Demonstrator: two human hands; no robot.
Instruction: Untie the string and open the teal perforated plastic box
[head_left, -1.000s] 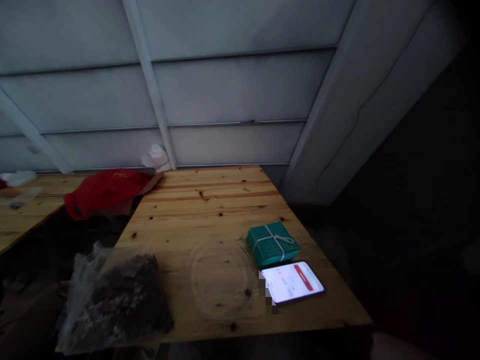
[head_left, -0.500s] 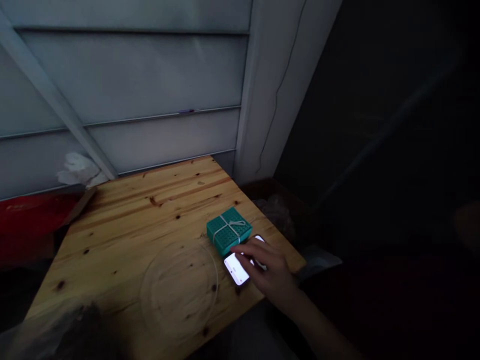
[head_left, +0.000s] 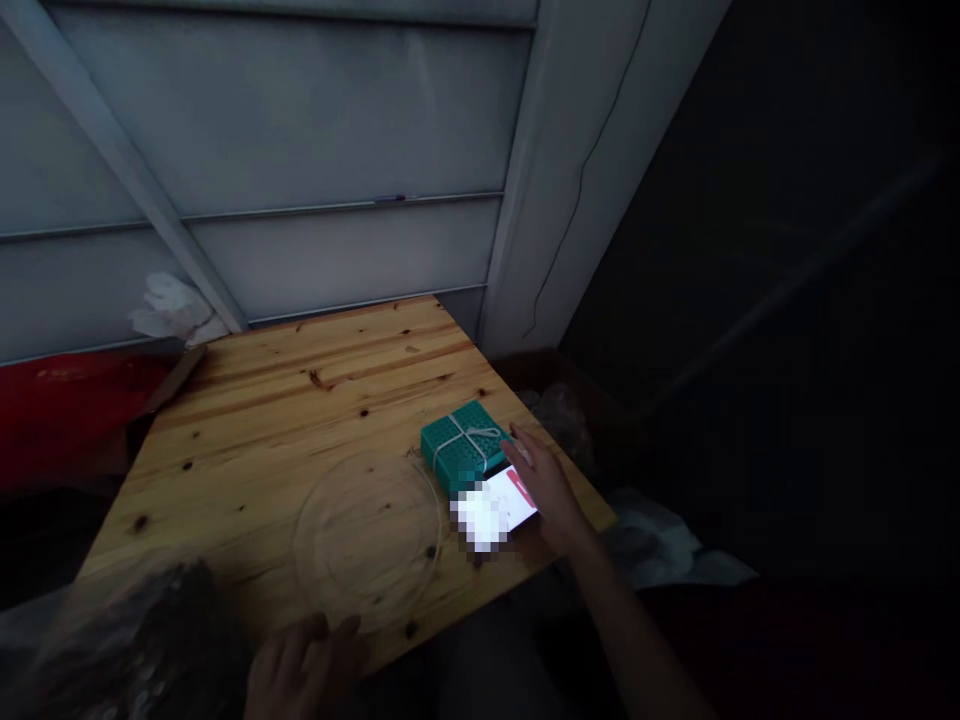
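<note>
Head view shows the right hand (head_left: 546, 490) spread flat on a lit phone (head_left: 504, 503) beside a green box (head_left: 463, 447) on the worktop (head_left: 300, 410), left hand (head_left: 304, 668) open at its near edge; the phone is likely slim, rigid and slippery, best gripped by its long edges.

Lit phone (head_left: 504, 505) lies flat at the worktop's (head_left: 300, 400) right edge, just beside a string-tied teal box (head_left: 461, 448).
</note>
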